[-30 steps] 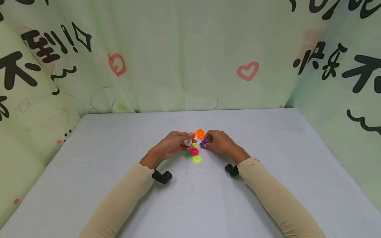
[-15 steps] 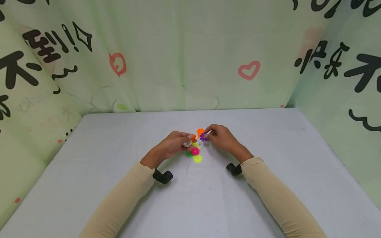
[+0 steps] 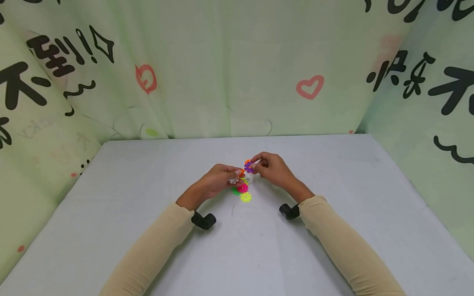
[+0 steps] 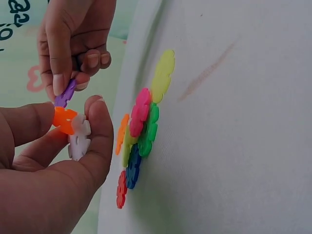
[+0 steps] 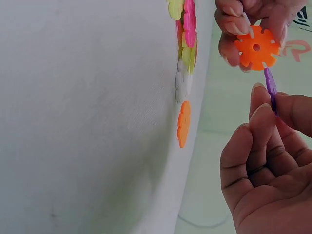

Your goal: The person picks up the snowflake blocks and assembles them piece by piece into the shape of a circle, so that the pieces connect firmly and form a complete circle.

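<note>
My left hand [image 3: 216, 181] pinches an orange notched snowflake disc [image 5: 265, 43], joined to white discs [image 4: 79, 147] partly hidden by the fingers. Between the thumb and fingers of my right hand [image 3: 275, 170] is a purple disc [image 5: 270, 87] of the same notched kind. In the right wrist view the purple disc stands edge-on, its tip right at a notch on the orange disc's rim. Both hands are raised over the table, with the discs meeting between them.
Below the hands several loose discs lie in a small pile on the white table [image 3: 237, 255]: yellow [image 4: 163, 75], pink [image 4: 140, 112], green [image 4: 148, 131], blue [image 4: 132, 170] and red [image 4: 121, 190]. A loose orange disc [image 5: 183, 124] lies beside white ones [image 5: 183, 83]. Printed curtains [image 3: 259, 49] enclose the table.
My right hand has lifted the purple disc away from the pile, up and slightly left to the orange disc. My left hand has kept nearly the same place.
</note>
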`<state>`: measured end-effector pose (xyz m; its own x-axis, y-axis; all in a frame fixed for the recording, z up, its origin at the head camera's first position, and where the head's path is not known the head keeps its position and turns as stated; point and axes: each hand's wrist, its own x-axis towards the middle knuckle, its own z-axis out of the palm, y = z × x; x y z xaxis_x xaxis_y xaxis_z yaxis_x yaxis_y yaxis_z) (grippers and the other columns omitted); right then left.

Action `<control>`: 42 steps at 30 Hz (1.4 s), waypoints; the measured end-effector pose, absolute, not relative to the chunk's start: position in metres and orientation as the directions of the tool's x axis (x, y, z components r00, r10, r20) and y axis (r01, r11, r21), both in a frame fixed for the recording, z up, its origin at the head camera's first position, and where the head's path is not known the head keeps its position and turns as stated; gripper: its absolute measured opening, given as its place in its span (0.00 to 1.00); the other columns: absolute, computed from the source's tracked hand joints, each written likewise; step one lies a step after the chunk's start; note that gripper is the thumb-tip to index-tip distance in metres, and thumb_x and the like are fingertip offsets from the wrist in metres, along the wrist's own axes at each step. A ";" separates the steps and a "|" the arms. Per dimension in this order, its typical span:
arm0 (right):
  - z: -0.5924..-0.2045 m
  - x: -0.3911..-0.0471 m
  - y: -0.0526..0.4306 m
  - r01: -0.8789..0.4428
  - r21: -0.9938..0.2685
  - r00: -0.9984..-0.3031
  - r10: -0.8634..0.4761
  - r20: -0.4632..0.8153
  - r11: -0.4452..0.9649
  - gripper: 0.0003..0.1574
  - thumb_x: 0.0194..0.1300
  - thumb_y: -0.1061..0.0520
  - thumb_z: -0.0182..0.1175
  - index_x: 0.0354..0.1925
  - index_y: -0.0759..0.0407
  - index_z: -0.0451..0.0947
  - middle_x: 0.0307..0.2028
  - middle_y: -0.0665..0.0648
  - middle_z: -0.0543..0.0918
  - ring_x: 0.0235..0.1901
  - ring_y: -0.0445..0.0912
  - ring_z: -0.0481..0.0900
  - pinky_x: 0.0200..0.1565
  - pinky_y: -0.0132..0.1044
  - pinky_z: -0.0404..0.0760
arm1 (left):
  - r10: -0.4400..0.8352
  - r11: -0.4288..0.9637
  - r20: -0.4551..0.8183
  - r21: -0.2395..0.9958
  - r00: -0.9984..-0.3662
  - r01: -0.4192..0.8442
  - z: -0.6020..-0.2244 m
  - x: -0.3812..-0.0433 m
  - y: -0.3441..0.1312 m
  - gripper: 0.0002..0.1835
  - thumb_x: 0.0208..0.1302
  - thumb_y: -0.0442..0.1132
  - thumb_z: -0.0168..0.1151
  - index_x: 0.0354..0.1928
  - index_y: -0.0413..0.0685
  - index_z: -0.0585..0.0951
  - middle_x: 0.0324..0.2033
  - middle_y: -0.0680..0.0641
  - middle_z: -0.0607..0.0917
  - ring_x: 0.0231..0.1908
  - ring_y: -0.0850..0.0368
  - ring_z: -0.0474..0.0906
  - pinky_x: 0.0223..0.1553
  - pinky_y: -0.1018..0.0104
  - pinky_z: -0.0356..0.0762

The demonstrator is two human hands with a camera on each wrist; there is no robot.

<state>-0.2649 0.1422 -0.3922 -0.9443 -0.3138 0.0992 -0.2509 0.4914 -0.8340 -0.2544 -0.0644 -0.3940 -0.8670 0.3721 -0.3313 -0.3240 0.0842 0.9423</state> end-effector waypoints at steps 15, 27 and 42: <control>-0.385 -0.262 0.137 -0.199 -0.892 -0.953 -0.292 0.081 0.405 0.12 0.69 0.63 0.58 0.49 0.67 0.79 0.33 0.60 0.85 0.27 0.47 0.78 0.33 0.34 0.79 | 0.380 0.029 -0.295 0.951 -0.877 -0.308 -0.388 -0.254 -0.062 0.18 0.71 0.34 0.56 0.57 0.28 0.76 0.56 0.35 0.78 0.44 0.50 0.83 0.52 0.59 0.77; -0.385 -0.258 0.129 -0.190 -0.903 -0.954 -0.290 0.077 0.385 0.12 0.69 0.65 0.58 0.49 0.69 0.78 0.34 0.60 0.85 0.28 0.49 0.79 0.36 0.36 0.82 | 0.380 -0.002 -0.294 0.948 -0.877 -0.318 -0.390 -0.256 -0.066 0.17 0.71 0.33 0.56 0.56 0.28 0.77 0.54 0.32 0.79 0.39 0.54 0.83 0.52 0.59 0.76; -0.390 -0.261 0.137 -0.148 -0.903 -0.949 -0.316 0.014 0.404 0.14 0.71 0.61 0.55 0.50 0.66 0.80 0.33 0.62 0.86 0.26 0.51 0.78 0.35 0.41 0.79 | 0.296 0.076 -0.361 0.932 -0.885 -0.355 -0.390 -0.254 -0.062 0.19 0.71 0.38 0.53 0.61 0.43 0.76 0.50 0.43 0.77 0.31 0.54 0.78 0.35 0.66 0.80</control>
